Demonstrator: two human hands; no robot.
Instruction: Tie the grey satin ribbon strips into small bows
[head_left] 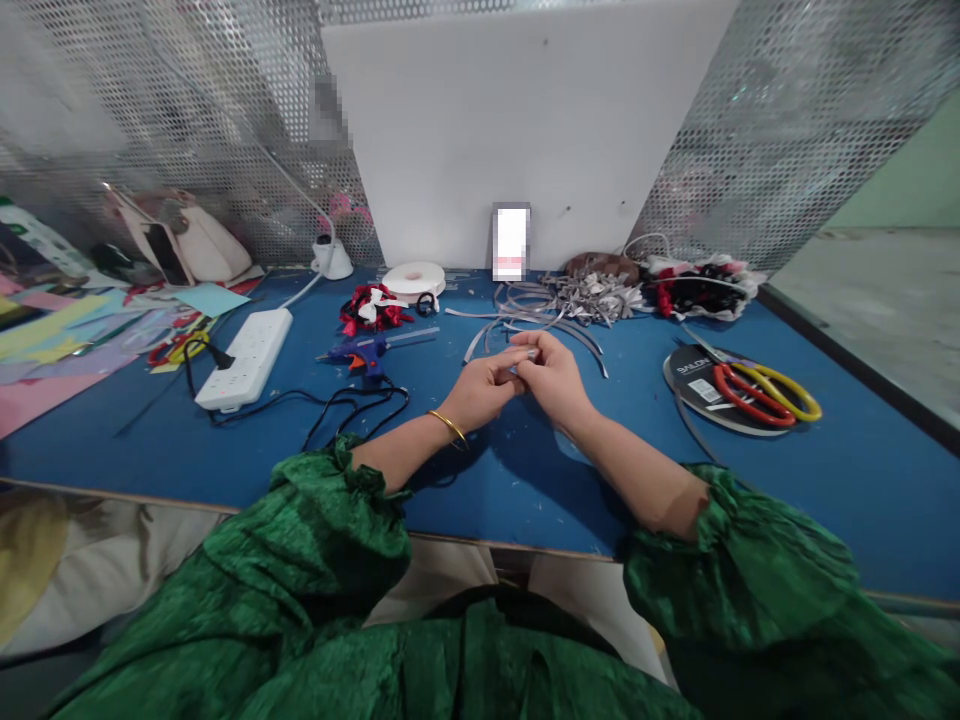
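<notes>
My left hand [484, 388] and my right hand [555, 378] meet over the middle of the blue table, fingertips pinched together. A small silver-grey piece [533, 354] shows between the fingers, mostly hidden; it looks like ribbon. Just beyond the hands lie loose cut strips of grey ribbon [525, 318]. Behind them to the right is a heap of grey ribbon bows [600, 296]. To the left of my hands, a blue glue gun [364, 355] rests on its side with a glue stick in its back.
Scissors with red and yellow handles [772, 392] lie on a black ribbon spool [701, 395] at right. A white power strip [247, 358], red and white bows [373, 308], a white ribbon roll [414, 281] and coloured sheets [67, 340] stand left. A lit phone [511, 240] leans at the back.
</notes>
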